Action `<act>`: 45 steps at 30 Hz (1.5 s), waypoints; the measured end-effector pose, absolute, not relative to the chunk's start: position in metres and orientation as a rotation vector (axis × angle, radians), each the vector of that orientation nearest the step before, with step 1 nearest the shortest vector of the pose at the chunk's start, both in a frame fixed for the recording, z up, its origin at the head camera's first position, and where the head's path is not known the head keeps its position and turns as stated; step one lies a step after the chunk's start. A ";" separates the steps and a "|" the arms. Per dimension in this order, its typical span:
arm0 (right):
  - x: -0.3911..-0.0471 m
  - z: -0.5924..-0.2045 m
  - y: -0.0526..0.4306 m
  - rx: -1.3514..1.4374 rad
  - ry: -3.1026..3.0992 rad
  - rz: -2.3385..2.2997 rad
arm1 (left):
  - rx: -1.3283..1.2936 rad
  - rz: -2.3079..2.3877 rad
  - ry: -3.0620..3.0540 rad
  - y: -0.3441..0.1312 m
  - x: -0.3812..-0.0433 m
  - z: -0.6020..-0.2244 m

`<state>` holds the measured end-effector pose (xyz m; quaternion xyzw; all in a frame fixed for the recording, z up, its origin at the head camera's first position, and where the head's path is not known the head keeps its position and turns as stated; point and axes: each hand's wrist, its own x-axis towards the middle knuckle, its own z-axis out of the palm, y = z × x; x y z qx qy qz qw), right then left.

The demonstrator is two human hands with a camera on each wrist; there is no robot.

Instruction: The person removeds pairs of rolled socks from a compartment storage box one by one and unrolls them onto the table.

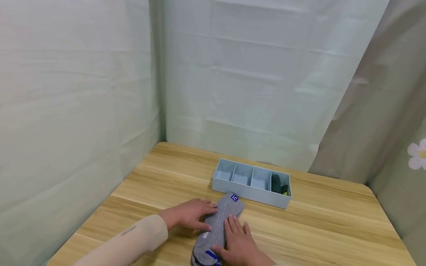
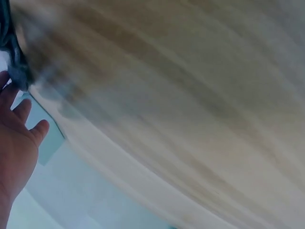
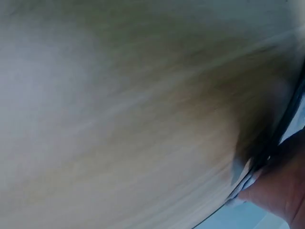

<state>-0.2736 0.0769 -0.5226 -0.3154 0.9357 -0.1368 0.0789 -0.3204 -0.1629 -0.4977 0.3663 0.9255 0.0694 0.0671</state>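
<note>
A pair of grey socks [image 1: 216, 224] lies flat on the wooden table, one on top of the other, with blue marks at cuff and toe. From the left, my left hand [image 1: 191, 214] touches the socks' edge with its fingertips, fingers extended. My right hand [image 1: 241, 245] rests along their right side, fingers straight and thumb near the toe end. In the left wrist view, the left hand [image 2: 18, 138] reaches toward the dark-looking sock fabric [image 2: 18, 67]. Only part of the right hand [image 3: 281, 186] shows in the right wrist view.
Just beyond the cuffs stands a light blue divided box [image 1: 251, 192]. Its rightmost compartment holds a dark green item [image 1: 276, 184] with a bit of yellow beside it. Pale curtains [image 1: 250, 76] hang behind and beside the wooden table [image 1: 342, 233].
</note>
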 end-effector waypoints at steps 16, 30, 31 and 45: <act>-0.296 -0.522 0.086 -1.140 2.718 -0.220 | 0.920 0.180 2.866 -0.169 -0.301 -0.509; -0.293 -0.521 0.092 -1.075 2.781 -0.452 | 0.907 0.356 2.860 -0.174 -0.305 -0.508; -0.293 -0.521 0.093 -1.065 2.796 -0.470 | 0.904 0.393 2.859 -0.175 -0.306 -0.507; -0.290 -0.523 0.096 -1.007 2.917 -0.460 | 0.708 0.771 2.882 -0.192 -0.304 -0.503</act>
